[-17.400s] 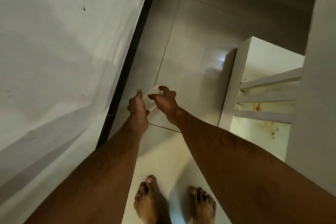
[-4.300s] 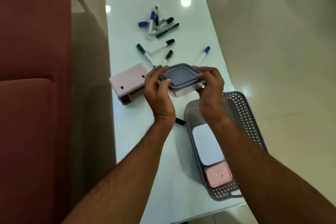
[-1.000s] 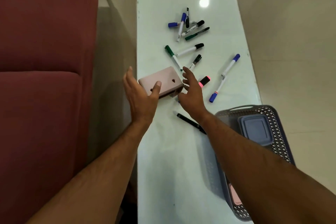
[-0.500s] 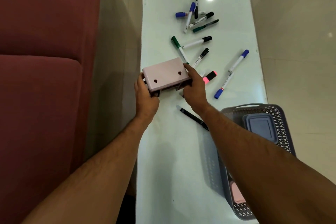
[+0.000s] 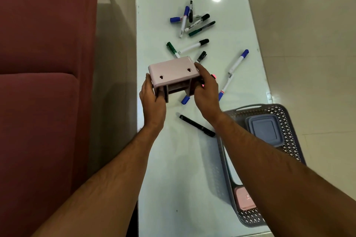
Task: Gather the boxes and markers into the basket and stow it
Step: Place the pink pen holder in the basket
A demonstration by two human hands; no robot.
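holding a pale pink plastic box with two keyhole slots (image 5: pixel 174 75) up off the table, the person has it clamped from both ends: the left hand (image 5: pixel 153 100) curls round its near left end, the right hand (image 5: pixel 207 92) wraps its right end, fingers bent over the top edge. the box hangs above the white glossy tabletop (image 5: pixel 173 169), tipped so its open ribbed underside faces the wearer.

from the single head view, the grey perforated plastic basket (image 5: pixel 277 109) sits at the right edge of the table, partly overhanging it. inside lies a grey-blue lidded square container (image 5: pixel 264 130) at the far end and a small pink flat box (image 5: pixel 243 199) at the near end; something white between them is mostly hidden by the right forearm.

so two or three boxes look packed, and the pink one in hand seems next. all the markers are still out: a loose cluster of blue, black and green markers (image 5: pixel 191 19) at the far end, a few more scattered mid-table, a blue-capped white marker (image 5: pixel 238 61) to the right, and a black pen (image 5: pixel 197 126) just beside the basket. stowing the basket is not yet done. a dark red sofa (image 5: pixel 38 82) stands along the left.
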